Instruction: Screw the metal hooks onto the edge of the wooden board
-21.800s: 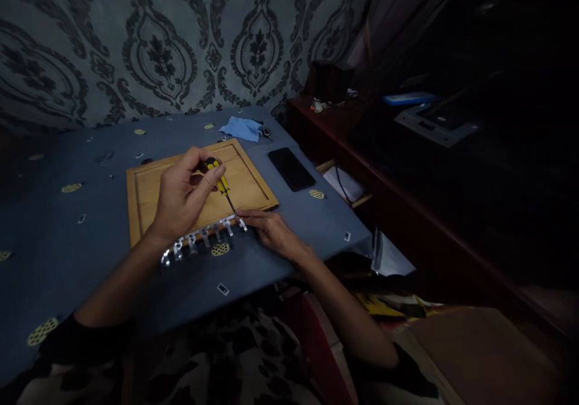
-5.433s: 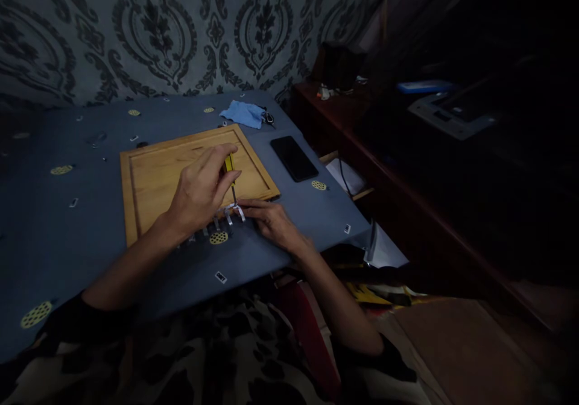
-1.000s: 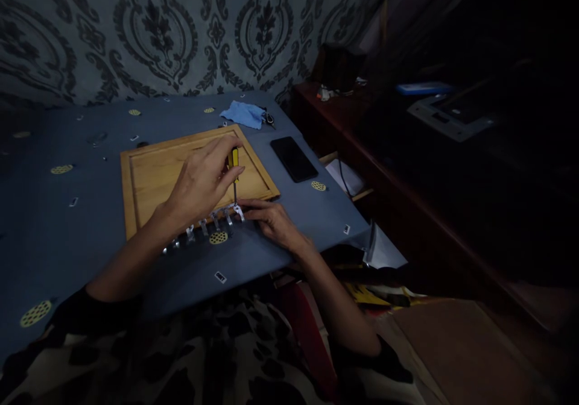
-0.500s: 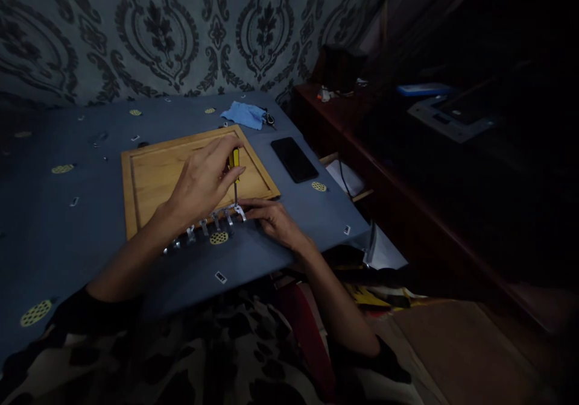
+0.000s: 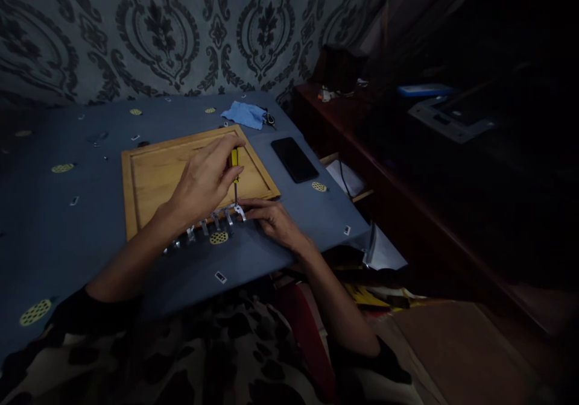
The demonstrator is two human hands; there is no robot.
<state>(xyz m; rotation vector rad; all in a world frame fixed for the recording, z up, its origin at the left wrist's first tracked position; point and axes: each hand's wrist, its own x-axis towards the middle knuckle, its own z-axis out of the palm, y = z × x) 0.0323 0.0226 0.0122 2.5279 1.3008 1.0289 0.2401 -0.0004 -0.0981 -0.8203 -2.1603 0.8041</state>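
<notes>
The table (image 5: pixel 99 212), blue-covered, carries a wooden board (image 5: pixel 156 170) at its middle. The left hand (image 5: pixel 203 176), above the board, has thumb and fingers closed around a yellow-handled screwdriver (image 5: pixel 234 159). The right hand (image 5: pixel 278 223) lies to the right, fingers extended narrowly at the board's near edge; whether they pinch cannot be told. A phone (image 5: pixel 294 160) lies right of the board. Metal hooks (image 5: pixel 216 221) line the near edge; the blade stands near-upright at the rightmost. Step in hand, as judged: screw-turning there, direction undetermined. The next move calls for a seated tip, straight pressure and a steadied hook.
</notes>
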